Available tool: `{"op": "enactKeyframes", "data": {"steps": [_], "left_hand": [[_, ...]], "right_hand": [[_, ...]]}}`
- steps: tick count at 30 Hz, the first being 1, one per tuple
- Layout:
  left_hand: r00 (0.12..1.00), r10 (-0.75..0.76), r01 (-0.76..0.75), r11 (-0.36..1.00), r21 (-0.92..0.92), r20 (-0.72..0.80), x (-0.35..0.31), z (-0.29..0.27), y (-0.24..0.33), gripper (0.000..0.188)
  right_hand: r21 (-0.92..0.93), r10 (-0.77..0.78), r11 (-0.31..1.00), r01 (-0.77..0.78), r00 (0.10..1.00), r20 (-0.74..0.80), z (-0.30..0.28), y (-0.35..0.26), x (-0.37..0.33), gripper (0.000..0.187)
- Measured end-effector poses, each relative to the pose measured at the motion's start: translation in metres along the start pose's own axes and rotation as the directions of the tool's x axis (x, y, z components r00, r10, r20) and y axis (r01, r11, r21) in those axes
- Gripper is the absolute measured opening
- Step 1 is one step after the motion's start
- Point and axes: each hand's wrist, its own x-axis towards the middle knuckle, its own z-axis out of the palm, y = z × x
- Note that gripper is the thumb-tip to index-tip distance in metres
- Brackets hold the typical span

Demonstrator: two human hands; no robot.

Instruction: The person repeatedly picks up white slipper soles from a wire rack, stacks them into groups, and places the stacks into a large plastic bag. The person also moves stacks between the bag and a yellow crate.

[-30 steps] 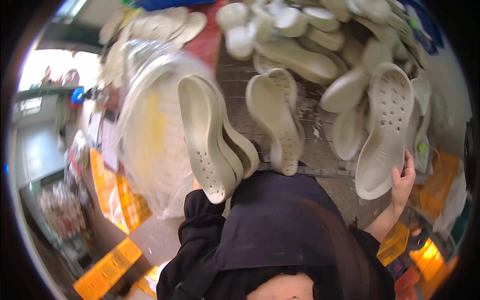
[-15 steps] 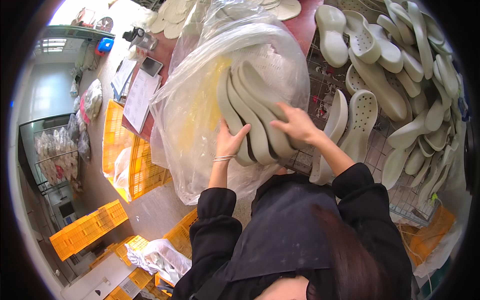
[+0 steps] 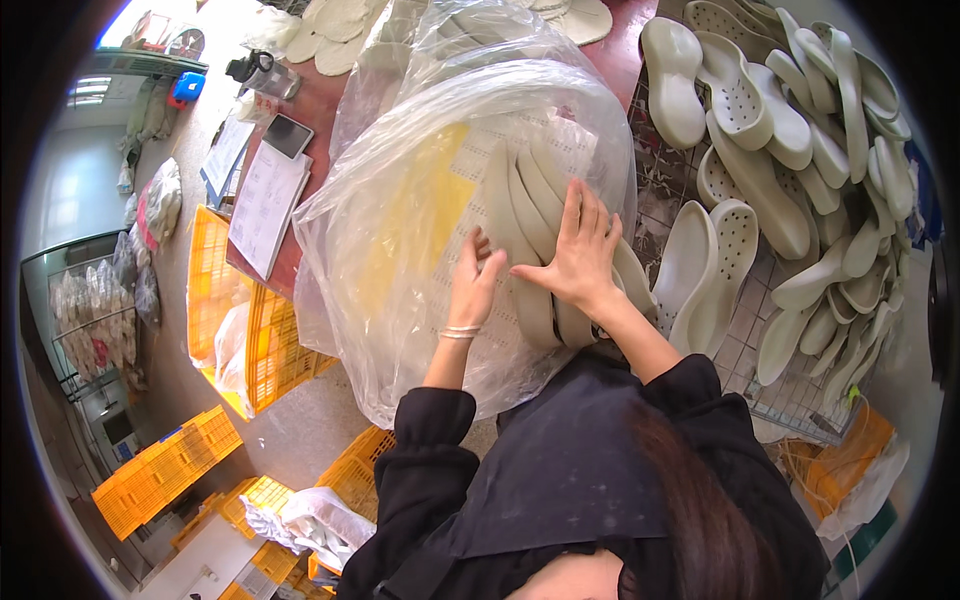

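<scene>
Several pale grey shoe soles (image 3: 527,225) stand side by side in the mouth of a large clear plastic bag (image 3: 370,330). My right hand (image 3: 583,258) lies over their upper right part, its fingers spread and the thumb pointing left. To the left of the soles is my left hand (image 3: 474,285), fingers loosely apart, with nothing in its grasp. Whether it touches the nearest sole I cannot tell. Yellow and printed patches show through the bag's film.
A heap of loose soles (image 3: 760,190) covers a wire-mesh rack (image 3: 735,350) on the right. On the red table (image 3: 318,165) at left lie papers (image 3: 268,215), a phone (image 3: 288,135) and a bottle (image 3: 265,75). Yellow crates (image 3: 270,345) stand below the table's left side.
The soles have moved right and now sit lower against the bag. Both hands have loosened from them; my right hand has opened flat on top, my left has come away a little.
</scene>
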Motion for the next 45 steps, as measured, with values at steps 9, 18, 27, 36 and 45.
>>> {"op": "enactKeyframes", "data": {"steps": [9, 18, 27, 36, 45], "left_hand": [[0.978, -0.126, 0.173, 0.937, -0.304, 0.168, 0.031, 0.025, 0.01, 0.079], [0.998, 0.039, -0.027, 0.968, -0.248, 0.044, 0.01, 0.049, -0.006, 0.098], [0.976, 0.211, -0.211, 0.977, 0.008, -0.056, -0.003, 0.021, 0.094, 0.09], [0.684, 0.491, -0.45, 0.866, -0.218, 0.539, -0.15, 0.135, 0.102, 0.056], [-0.175, 0.23, -0.259, 0.927, -0.271, 0.957, -0.455, 0.319, -0.028, 0.081]], "right_hand": [[0.165, -0.037, 0.986, 0.034, 0.999, 0.014, -0.039, 0.051, -0.009, 0.105], [0.372, -0.003, 0.925, -0.075, 0.978, 0.207, -0.039, 0.095, -0.002, 0.078], [0.268, 0.1, 0.959, -0.092, 0.995, -0.015, -0.1, 0.057, 0.01, 0.066], [0.256, 0.273, 0.954, -0.153, 0.796, -0.541, -0.205, 0.005, -0.218, 0.059], [0.433, 0.602, 0.746, -0.507, 0.235, -0.763, -0.218, 0.023, -0.63, 0.043]]}}
